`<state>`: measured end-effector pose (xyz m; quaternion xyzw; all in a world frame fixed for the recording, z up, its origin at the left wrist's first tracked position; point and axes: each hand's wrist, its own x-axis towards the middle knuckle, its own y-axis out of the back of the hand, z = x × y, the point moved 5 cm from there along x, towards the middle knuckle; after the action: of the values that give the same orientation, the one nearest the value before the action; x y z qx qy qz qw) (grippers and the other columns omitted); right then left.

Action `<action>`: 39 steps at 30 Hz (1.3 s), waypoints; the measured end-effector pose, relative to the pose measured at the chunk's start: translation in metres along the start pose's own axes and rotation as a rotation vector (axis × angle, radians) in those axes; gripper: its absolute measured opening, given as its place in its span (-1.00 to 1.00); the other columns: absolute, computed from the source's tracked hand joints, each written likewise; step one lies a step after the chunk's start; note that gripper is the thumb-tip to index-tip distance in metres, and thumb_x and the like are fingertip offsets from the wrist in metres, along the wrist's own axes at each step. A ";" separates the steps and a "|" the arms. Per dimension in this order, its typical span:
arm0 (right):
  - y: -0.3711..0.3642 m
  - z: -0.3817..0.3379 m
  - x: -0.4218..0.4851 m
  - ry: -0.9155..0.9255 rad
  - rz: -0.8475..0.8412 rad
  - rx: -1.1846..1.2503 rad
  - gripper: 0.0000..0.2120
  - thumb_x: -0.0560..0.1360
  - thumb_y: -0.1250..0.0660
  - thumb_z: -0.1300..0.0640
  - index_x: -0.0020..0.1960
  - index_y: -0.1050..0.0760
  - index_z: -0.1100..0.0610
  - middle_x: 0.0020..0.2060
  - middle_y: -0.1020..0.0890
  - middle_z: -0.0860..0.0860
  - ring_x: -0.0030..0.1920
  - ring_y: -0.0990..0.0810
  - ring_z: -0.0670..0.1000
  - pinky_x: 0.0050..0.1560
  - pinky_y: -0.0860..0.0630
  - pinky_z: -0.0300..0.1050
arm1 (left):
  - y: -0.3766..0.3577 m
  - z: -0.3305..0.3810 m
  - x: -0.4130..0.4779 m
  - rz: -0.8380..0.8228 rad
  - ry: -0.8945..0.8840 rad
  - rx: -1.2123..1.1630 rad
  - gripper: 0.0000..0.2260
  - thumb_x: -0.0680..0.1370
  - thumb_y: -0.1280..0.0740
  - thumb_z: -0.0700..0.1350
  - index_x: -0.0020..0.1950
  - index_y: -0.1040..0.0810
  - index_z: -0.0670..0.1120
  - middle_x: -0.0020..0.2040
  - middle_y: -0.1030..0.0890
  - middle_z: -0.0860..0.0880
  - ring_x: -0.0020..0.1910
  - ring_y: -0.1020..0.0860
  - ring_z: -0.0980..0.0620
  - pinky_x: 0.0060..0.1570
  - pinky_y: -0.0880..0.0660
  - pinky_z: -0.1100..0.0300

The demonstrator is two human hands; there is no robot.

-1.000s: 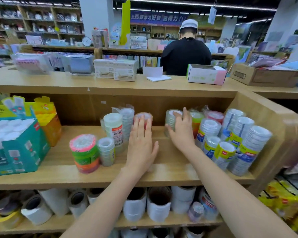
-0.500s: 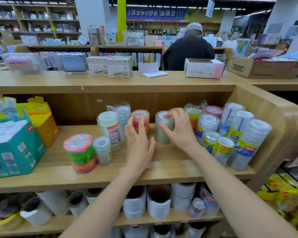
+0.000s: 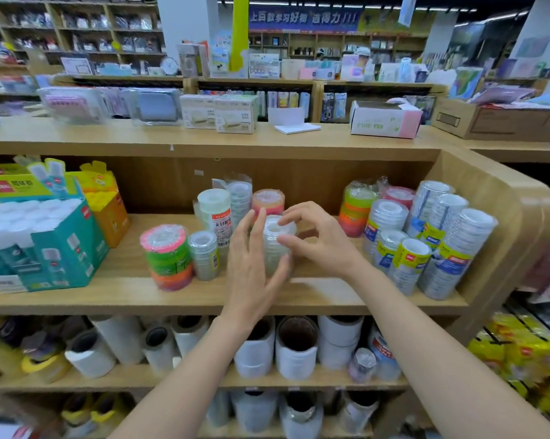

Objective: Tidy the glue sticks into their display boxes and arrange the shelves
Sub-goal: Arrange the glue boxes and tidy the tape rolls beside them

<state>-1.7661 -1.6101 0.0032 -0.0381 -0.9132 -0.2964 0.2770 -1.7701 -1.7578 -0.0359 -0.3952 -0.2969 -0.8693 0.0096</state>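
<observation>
One clear tape stack, shifted left from the right-hand rolls to mid-shelf: right hand pinches its top, fingers curled; left hand steadies it, fingers straight. Glue sticks sit in teal display box, far left, untouched; shelf arranging apparently underway.

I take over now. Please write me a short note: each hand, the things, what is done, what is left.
Left hand: open, fingers flat against the left side of the clear tape stack.
Right hand: fingertips pinch the same stack near its top.
Stack stands midway along the shelf. Teal glue stick box, white caps showing, stands at its left end, orange box just behind.
Done: glue sticks look boxed. Left: probably line this stack up with the other tapes.
</observation>
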 end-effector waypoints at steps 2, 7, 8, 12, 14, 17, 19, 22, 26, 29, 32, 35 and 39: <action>0.000 0.001 0.002 -0.048 0.006 0.072 -0.79 0.57 -0.35 0.06 0.16 -0.56 0.11 0.11 -0.56 -0.01 0.10 -0.55 -0.15 0.05 -0.50 -0.32 | 0.002 0.000 -0.001 0.009 0.005 0.034 -0.34 0.55 -0.24 0.19 0.57 -0.17 -0.04 0.52 -0.21 -0.11 0.52 -0.17 0.00 0.46 -0.07 0.26; 0.003 0.018 0.018 -0.051 0.101 -0.014 -0.73 0.59 -0.31 0.13 0.28 -0.52 0.11 0.23 -0.53 0.03 0.16 -0.53 -0.11 0.07 -0.43 -0.43 | 0.001 -0.003 0.001 0.018 0.023 0.107 -0.43 0.51 -0.36 0.14 0.45 -0.36 -0.07 0.45 -0.32 -0.12 0.44 -0.29 -0.07 0.44 -0.22 0.13; 0.002 0.022 0.023 -0.046 0.092 -0.059 -0.71 0.58 -0.32 0.14 0.30 -0.52 0.10 0.28 -0.50 0.05 0.22 -0.50 -0.07 0.12 -0.43 -0.40 | 0.001 -0.003 0.001 0.020 0.020 0.117 -0.44 0.51 -0.36 0.13 0.43 -0.37 -0.08 0.44 -0.33 -0.12 0.44 -0.30 -0.07 0.44 -0.21 0.15; -0.014 0.034 0.044 -0.098 -0.038 -0.156 -0.62 0.55 -0.34 0.23 0.34 -0.49 0.01 0.42 -0.36 0.10 0.42 -0.34 0.03 0.32 -0.39 -0.13 | 0.004 -0.002 0.001 0.060 0.001 0.192 -0.50 0.52 -0.34 0.13 0.39 -0.40 -0.07 0.42 -0.35 -0.13 0.42 -0.30 -0.08 0.43 -0.16 0.16; -0.021 0.035 0.048 -0.111 -0.044 -0.138 -0.61 0.51 -0.37 0.26 0.30 -0.51 0.01 0.37 -0.40 0.11 0.39 -0.37 0.04 0.29 -0.42 -0.12 | 0.004 -0.002 0.002 0.061 -0.011 0.200 -0.54 0.52 -0.34 0.11 0.35 -0.42 -0.07 0.42 -0.35 -0.11 0.42 -0.29 -0.08 0.44 -0.13 0.18; -0.020 0.034 0.053 -0.090 0.033 -0.193 -0.65 0.44 -0.44 0.23 0.20 -0.55 0.04 0.15 -0.54 0.06 0.15 -0.54 0.03 0.19 -0.51 0.05 | 0.003 -0.006 0.003 0.047 -0.020 0.179 -0.58 0.53 -0.35 0.08 0.32 -0.44 -0.06 0.41 -0.37 -0.08 0.43 -0.29 -0.07 0.45 -0.11 0.23; -0.017 0.033 0.054 -0.099 0.086 -0.239 -0.72 0.43 -0.46 0.20 0.13 -0.56 0.05 0.02 -0.56 0.03 0.04 -0.55 0.02 0.13 -0.52 0.04 | 0.002 -0.009 0.005 0.042 -0.014 0.154 -0.60 0.54 -0.35 0.06 0.32 -0.44 -0.06 0.42 -0.37 -0.07 0.44 -0.28 -0.06 0.45 -0.07 0.29; -0.010 0.033 0.051 -0.123 0.133 -0.291 -0.76 0.45 -0.46 0.16 0.10 -0.55 0.06 -0.02 -0.54 0.03 0.00 -0.55 0.03 0.10 -0.51 0.00 | 0.001 -0.009 0.008 0.045 -0.024 0.114 -0.61 0.53 -0.35 0.06 0.30 -0.46 -0.08 0.40 -0.39 -0.08 0.42 -0.30 -0.06 0.43 -0.08 0.31; 0.011 0.040 0.045 -0.188 0.204 -0.406 -0.77 0.49 -0.44 0.13 0.13 -0.54 0.02 0.00 -0.48 -0.02 0.04 -0.53 0.05 0.03 -0.42 -0.13 | -0.006 -0.010 0.016 0.034 -0.024 0.089 -0.62 0.52 -0.36 0.06 0.27 -0.49 -0.09 0.38 -0.42 -0.09 0.40 -0.33 -0.07 0.41 -0.14 0.29; 0.029 0.049 0.040 -0.264 0.256 -0.531 -0.76 0.50 -0.43 0.11 0.15 -0.51 0.02 0.04 -0.51 0.03 0.04 -0.54 0.10 -0.06 -0.39 -0.13 | -0.014 -0.011 0.023 0.023 -0.030 0.055 -0.63 0.50 -0.43 0.00 0.25 -0.51 -0.09 0.36 -0.44 -0.09 0.37 -0.36 -0.07 0.37 -0.17 0.28; 0.036 0.053 0.036 -0.267 0.275 -0.681 -0.71 0.47 -0.45 0.08 0.16 -0.50 0.04 0.14 -0.50 0.07 0.14 -0.52 0.12 0.00 -0.45 -0.06 | -0.023 -0.010 0.031 0.004 -0.041 0.016 -0.64 0.49 -0.47 -0.03 0.24 -0.51 -0.10 0.35 -0.44 -0.09 0.37 -0.37 -0.08 0.36 -0.21 0.24; 0.034 0.052 0.037 -0.196 0.263 -0.858 -0.58 0.38 -0.54 0.02 0.17 -0.50 0.05 0.28 -0.48 0.07 0.34 -0.38 0.12 0.27 -0.35 0.02 | -0.030 -0.008 0.036 -0.013 -0.043 -0.011 -0.65 0.49 -0.46 -0.04 0.23 -0.52 -0.10 0.36 -0.43 -0.09 0.37 -0.37 -0.07 0.35 -0.22 0.25; 0.033 0.058 0.039 -0.217 0.260 -0.999 -0.51 0.32 -0.55 -0.06 0.16 -0.46 0.02 0.15 -0.55 0.03 0.28 -0.41 0.11 0.34 -0.17 0.05 | -0.036 -0.011 0.041 -0.039 0.005 -0.045 -0.64 0.49 -0.47 -0.03 0.24 -0.51 -0.06 0.41 -0.36 -0.14 0.42 -0.32 -0.08 0.36 -0.25 0.18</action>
<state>-1.8190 -1.5542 0.0022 -0.3088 -0.6718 -0.6532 0.1633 -1.8149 -1.7248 -0.0311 -0.3872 -0.2851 -0.8767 -0.0156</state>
